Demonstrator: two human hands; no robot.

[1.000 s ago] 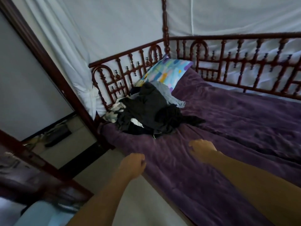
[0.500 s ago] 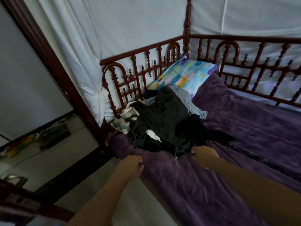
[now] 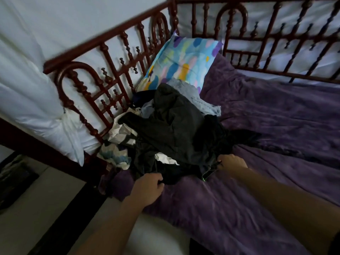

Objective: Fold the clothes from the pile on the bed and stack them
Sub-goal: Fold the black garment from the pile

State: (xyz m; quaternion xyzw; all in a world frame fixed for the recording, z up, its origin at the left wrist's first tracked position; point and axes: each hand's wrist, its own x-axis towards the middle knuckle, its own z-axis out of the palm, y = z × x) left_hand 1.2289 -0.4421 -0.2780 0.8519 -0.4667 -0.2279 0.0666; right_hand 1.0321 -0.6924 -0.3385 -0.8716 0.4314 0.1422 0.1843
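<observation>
A pile of clothes lies at the head end of the bed, mostly black and dark grey pieces, with a pale blue garment behind and a white patterned one at its left. My left hand is closed on the near edge of a black garment at the pile's front. My right hand grips the same dark fabric at the pile's right front, beside a green-trimmed hem.
The purple bedspread covers the bed. A colourful pillow leans in the corner behind the pile. Carved dark red wooden railings run along the head and far side. White curtain hangs at left; floor lies below.
Both hands have moved forward to the pile and closed on the dark fabric at its front edge. The view has come closer to the pile.
</observation>
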